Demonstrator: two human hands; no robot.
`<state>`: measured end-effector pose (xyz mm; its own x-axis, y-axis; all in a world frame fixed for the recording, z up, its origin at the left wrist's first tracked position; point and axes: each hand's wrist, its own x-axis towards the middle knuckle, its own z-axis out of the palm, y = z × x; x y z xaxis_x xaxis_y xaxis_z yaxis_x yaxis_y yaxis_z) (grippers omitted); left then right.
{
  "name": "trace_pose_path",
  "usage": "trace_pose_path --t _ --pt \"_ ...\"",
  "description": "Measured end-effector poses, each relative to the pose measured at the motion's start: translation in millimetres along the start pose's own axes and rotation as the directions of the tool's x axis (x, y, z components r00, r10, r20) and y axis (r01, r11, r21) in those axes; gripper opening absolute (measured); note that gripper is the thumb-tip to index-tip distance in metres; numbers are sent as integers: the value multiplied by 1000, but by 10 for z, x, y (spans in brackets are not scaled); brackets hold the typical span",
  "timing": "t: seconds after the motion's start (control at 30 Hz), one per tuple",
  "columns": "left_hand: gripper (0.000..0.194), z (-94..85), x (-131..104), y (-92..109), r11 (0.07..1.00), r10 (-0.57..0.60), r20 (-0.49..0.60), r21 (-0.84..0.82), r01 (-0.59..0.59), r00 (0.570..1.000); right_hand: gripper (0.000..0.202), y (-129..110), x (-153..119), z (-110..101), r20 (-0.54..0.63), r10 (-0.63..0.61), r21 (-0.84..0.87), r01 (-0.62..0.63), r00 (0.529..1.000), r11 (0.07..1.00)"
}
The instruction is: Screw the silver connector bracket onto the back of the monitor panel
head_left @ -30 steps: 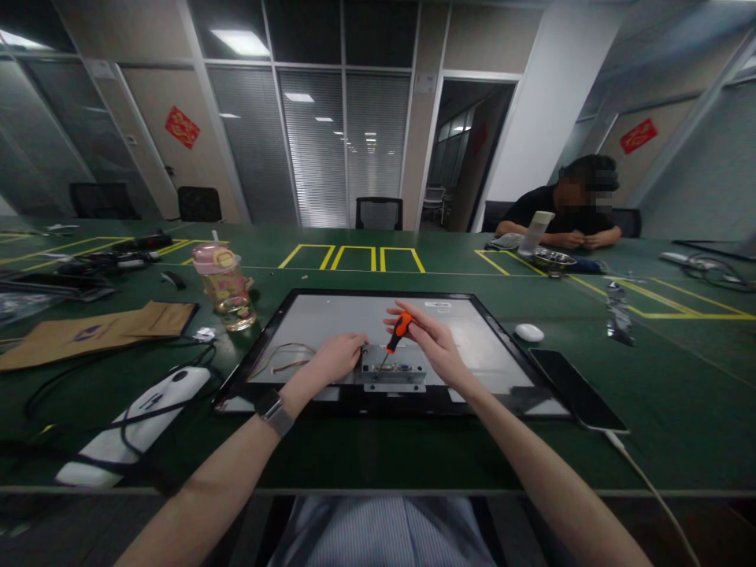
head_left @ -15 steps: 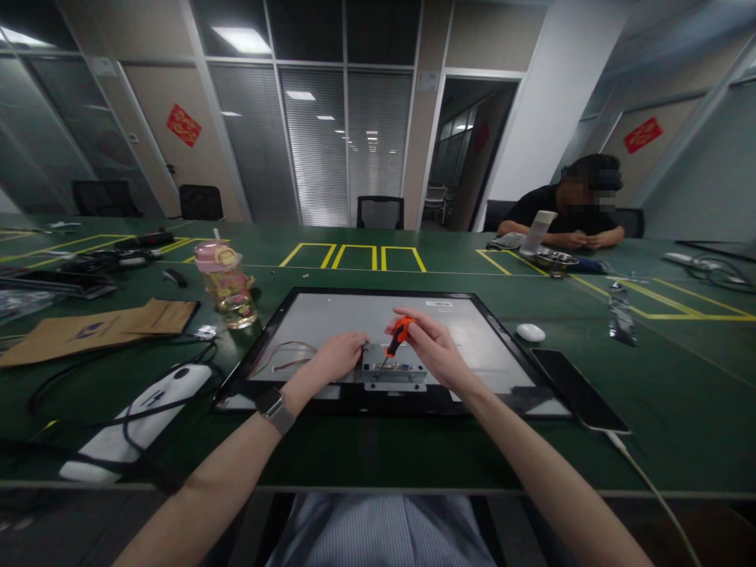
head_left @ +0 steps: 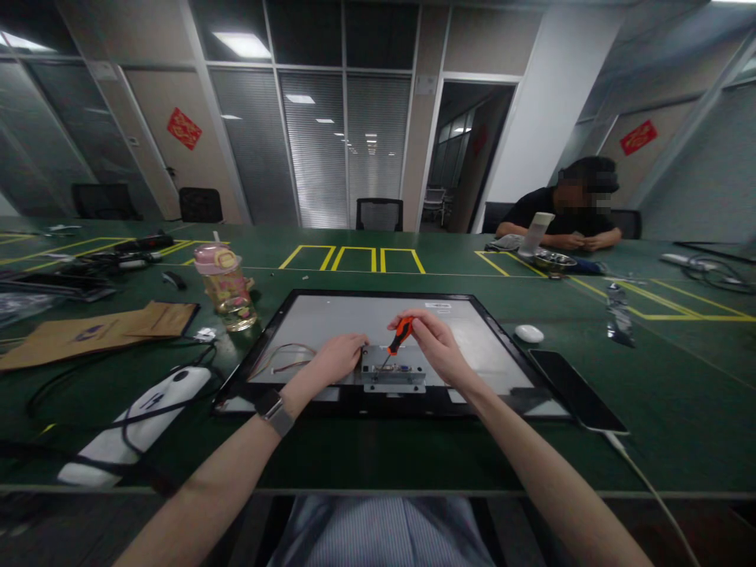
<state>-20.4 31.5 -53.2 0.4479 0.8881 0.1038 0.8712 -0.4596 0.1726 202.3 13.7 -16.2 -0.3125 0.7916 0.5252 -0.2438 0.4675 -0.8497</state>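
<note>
My right hand (head_left: 440,342) is closed round the handle of an orange-and-black screwdriver (head_left: 402,335). The screwdriver slants down to the left, and its thin shaft reaches the connector side of a metal bracket (head_left: 394,382). Whether the tip sits on a screw is too small to tell. At the bracket's left end, my left hand (head_left: 339,358) grips its edge with bent fingers, partly hidden. Bracket and hands are over the near edge of a flat display panel (head_left: 378,315), which lies with its grey metal back up. Thin wires (head_left: 289,348) lie on the panel left of my hand.
Left of the panel are a drink bottle (head_left: 227,287), a white power strip (head_left: 142,425) with black cables, and a paper bag (head_left: 100,331). A phone (head_left: 576,390) on a cable and a white earphone case (head_left: 529,334) lie right. A person (head_left: 567,205) sits across the table.
The screwdriver handle has turned slightly and moved a little to the right in my right hand. My left hand stays at the bracket's left end.
</note>
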Motion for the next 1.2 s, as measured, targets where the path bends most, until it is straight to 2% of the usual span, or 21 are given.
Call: trace_pose_path --t 0.2,0.3,0.43,0.67,0.93,1.1,1.2 --pt "35 4 -12 -5 1000 8 -15 -4 -8 1000 18 -16 -3 0 -11 -22 -29 21 1000 999" --pt "35 -6 -15 5 1000 -4 -8 -2 4 1000 24 -16 -12 4 5 9 -35 -9 1000 999" --pt "35 -11 -16 8 1000 1 -7 -11 -1 1000 27 -38 -11 10 18 -15 -50 16 1000 999" --pt "35 -28 -22 16 1000 -3 -4 -12 3 1000 26 -49 -10 47 -10 41 14 -41 999 999" --pt "35 -28 -26 23 1000 8 -10 6 -8 1000 22 -70 -3 42 1 36 73 -36 999 997" --pt "34 -10 -13 13 1000 -3 -5 11 3 1000 29 -88 -9 69 5 108 117 -108 994 987" --pt "35 1 -5 6 1000 -5 -3 2 5 1000 31 -88 -1 81 -16 86 110 -84 996 990"
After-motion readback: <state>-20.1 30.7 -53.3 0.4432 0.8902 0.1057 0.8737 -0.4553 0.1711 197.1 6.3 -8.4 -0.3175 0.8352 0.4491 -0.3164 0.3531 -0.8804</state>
